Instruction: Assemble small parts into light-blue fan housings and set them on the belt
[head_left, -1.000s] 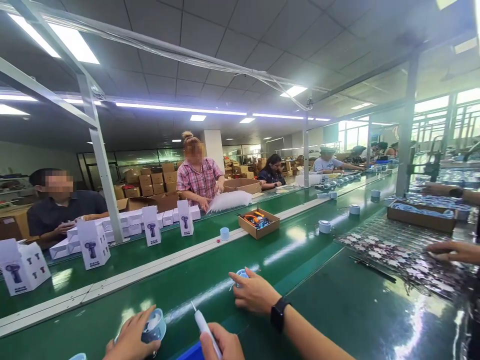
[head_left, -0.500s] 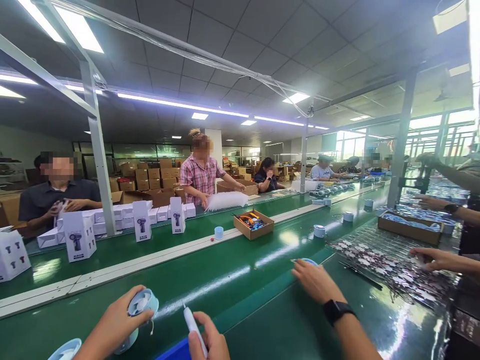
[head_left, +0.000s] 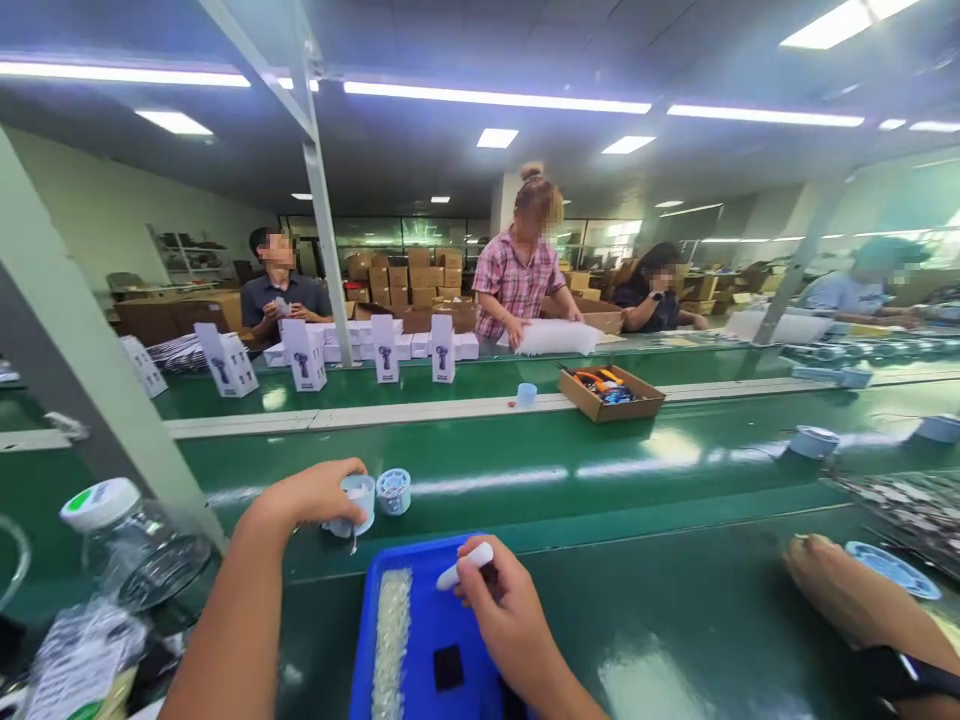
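My left hand (head_left: 319, 497) reaches over the green belt, fingers curled round a light-blue round fan housing (head_left: 360, 502). A thin white wire end hangs below it. Right beside it stands another light-blue fan housing (head_left: 394, 492). My right hand (head_left: 504, 610) pinches a white pen-shaped tool (head_left: 466, 567), tilted with its narrower end to the lower left. That hand is above a blue tray (head_left: 365, 640), which holds a strip of small translucent pieces (head_left: 393, 640) and a black square (head_left: 448, 667).
At left are a clear jar (head_left: 146, 550) with a white lid and a metal post (head_left: 120, 370). A co-worker's hand (head_left: 832, 585) is beside a light-blue disc (head_left: 892, 570) at right. A cardboard box of tools (head_left: 615, 408) and white printed boxes (head_left: 305, 357) stand across the belt (head_left: 480, 450).
The view has swung left and down, bringing the blue tray and jar into sight. My left hand has turned the housing over. The white tool now points down-left instead of up.
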